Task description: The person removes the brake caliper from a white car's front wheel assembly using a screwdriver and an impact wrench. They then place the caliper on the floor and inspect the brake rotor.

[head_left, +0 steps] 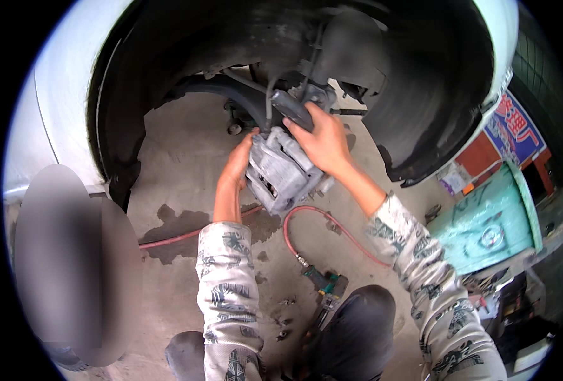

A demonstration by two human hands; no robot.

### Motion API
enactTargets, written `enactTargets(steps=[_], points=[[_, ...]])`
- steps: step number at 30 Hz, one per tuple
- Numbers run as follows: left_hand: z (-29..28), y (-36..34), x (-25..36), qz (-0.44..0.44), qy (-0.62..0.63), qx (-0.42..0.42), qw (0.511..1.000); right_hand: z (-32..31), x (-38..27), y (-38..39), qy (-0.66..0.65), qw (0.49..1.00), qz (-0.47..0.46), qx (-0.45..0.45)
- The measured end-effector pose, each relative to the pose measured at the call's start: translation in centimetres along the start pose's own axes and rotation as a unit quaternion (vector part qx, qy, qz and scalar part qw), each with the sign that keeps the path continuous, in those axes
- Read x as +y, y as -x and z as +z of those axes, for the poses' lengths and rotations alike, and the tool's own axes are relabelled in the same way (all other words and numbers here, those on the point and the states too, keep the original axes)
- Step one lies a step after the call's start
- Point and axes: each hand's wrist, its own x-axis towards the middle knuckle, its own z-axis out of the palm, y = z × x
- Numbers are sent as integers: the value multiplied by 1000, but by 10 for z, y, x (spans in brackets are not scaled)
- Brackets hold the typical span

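Inside the wheel arch, a grey brake caliper (281, 168) sits tilted between my hands. My left hand (234, 166) is closed on its left side, the fingers partly hidden behind it. My right hand (326, 141) is wrapped round a dark grey cylindrical thing (290, 109) just above the caliper; its exact kind does not show. A thin hose (269, 101) runs down to the top of the caliper. Behind my right hand are metal suspension parts (319, 95).
A green and black air impact wrench (326, 284) on a red hose (342, 227) lies on the concrete floor by my knee. Small loose parts (283, 333) lie near it. A turquoise bin (484, 222) stands at right, and the black wheel-arch liner (434, 120) curves overhead.
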Motion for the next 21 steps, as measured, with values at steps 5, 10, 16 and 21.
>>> enactTargets(steps=[5, 10, 16, 21], points=[[-1, -5, 2, -6, -39, 8, 999, -13, 37, -7, 8, 998, 15, 64], [-4, -2, -4, 2, -96, 34, 995, -12, 50, 2, -24, 995, 16, 97], [2, 3, 0, 38, -105, 101, 989, -15, 52, 3, -77, 991, -5, 108], [17, 0, 2, 39, -91, 123, 987, -38, 59, -1, -231, 961, -16, 152]])
